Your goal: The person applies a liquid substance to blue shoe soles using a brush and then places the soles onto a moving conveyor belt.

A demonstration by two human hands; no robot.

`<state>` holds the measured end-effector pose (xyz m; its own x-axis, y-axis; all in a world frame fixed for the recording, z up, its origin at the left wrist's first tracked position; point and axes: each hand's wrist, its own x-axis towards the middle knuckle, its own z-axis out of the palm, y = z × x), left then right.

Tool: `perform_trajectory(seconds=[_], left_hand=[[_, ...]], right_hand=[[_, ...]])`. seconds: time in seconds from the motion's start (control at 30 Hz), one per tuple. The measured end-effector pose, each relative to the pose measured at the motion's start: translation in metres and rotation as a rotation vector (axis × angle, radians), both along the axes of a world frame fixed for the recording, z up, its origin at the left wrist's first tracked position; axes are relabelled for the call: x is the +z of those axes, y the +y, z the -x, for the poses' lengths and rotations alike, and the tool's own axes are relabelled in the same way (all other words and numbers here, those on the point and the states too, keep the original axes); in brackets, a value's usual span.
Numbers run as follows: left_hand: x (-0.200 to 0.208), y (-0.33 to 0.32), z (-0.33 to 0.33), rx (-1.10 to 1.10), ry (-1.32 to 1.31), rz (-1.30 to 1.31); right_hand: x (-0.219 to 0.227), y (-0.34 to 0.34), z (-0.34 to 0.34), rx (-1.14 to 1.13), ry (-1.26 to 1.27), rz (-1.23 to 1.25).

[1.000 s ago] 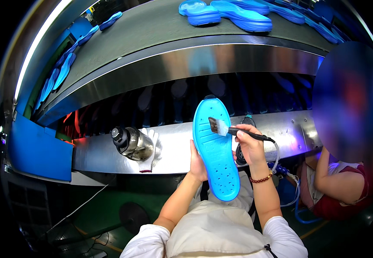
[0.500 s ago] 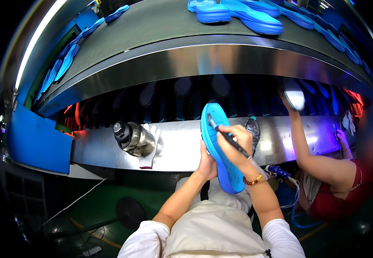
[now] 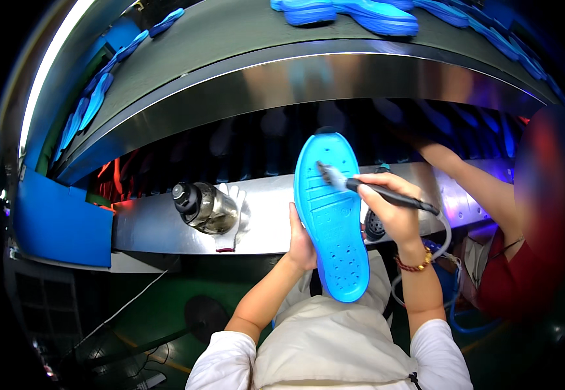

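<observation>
A bright blue shoe sole (image 3: 334,221) stands tilted in front of me, its inner face with holes and ridges turned my way. My left hand (image 3: 302,242) grips its left edge, the thumb up along the side. In my right hand (image 3: 393,208) is a black-handled brush (image 3: 396,197) with a pale hose running from its rear end. The dark, wet-looking bristles lie against the upper part of the sole. Behind my right hand a dark perforated object (image 3: 374,223), partly hidden, sits on the metal ledge (image 3: 266,224).
On the ledge at left stand a clear bottle with a black lid (image 3: 205,208) and a white glove (image 3: 230,235). Several blue soles (image 3: 383,18) lie on the dark conveyor belt (image 3: 230,39) above. At right, a co-worker's arm (image 3: 471,179) reaches under the conveyor.
The sole has turned to face me more squarely. My right hand and brush have shifted right, bristles still at the sole's upper part. The co-worker's arm has moved down and under the conveyor.
</observation>
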<state>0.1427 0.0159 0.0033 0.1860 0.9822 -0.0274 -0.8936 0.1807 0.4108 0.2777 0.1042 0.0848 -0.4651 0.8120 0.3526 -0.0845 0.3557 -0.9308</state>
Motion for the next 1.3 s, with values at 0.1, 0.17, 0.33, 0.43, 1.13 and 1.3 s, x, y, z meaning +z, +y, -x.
perform_trajectory(seconds=[0.1,0.17,0.33,0.43,1.13,1.3], left_hand=[[0.015,0.002,-0.011,0.145,0.141,0.154],[0.014,0.001,-0.004,0.218,0.196,0.138],[0.012,-0.001,-0.004,0.007,0.086,-0.087],[0.031,0.004,-0.006,0.296,0.228,0.134],[0.056,0.023,0.03,0.464,0.037,-0.439],[0.062,0.019,0.033,0.413,-0.008,-0.484]], right_hand=[[0.001,-0.011,-0.006,0.287,-0.048,-0.18],[0.009,-0.013,-0.011,0.457,-0.039,-0.205],[0.006,-0.005,-0.016,0.233,-0.007,0.188],[0.008,-0.01,-0.02,0.522,-0.009,-0.144],[-0.009,-0.003,-0.046,0.399,0.038,-0.038],[-0.004,-0.009,-0.055,0.73,0.104,-0.099]])
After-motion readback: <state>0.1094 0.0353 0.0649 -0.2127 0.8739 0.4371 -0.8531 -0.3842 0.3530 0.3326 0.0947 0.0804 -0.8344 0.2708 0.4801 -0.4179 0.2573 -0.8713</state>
